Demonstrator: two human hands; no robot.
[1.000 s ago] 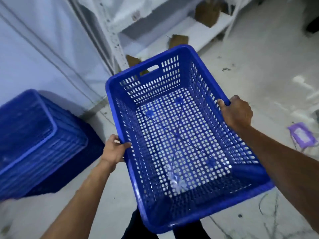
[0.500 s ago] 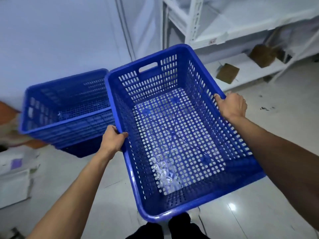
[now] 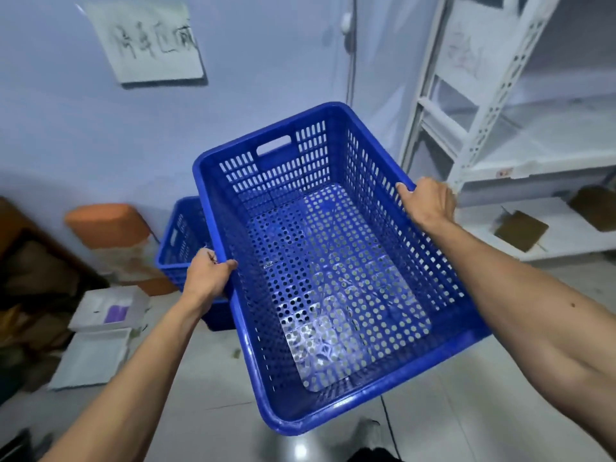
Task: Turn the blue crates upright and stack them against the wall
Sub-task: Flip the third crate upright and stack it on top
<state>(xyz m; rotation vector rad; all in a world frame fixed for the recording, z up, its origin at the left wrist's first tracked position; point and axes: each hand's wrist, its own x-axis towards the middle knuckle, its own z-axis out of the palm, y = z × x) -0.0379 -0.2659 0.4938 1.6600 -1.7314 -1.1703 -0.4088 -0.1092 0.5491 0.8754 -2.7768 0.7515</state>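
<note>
Blue crate (image 3: 333, 261), upright and empty, gripped by left hand (image 3: 206, 278) and right hand (image 3: 428, 203) at its rims.

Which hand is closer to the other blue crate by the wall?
The left hand. It holds the left rim of the carried crate, right in front of the other blue crate. The right hand holds the opposite rim, across the carried crate from it.
</note>
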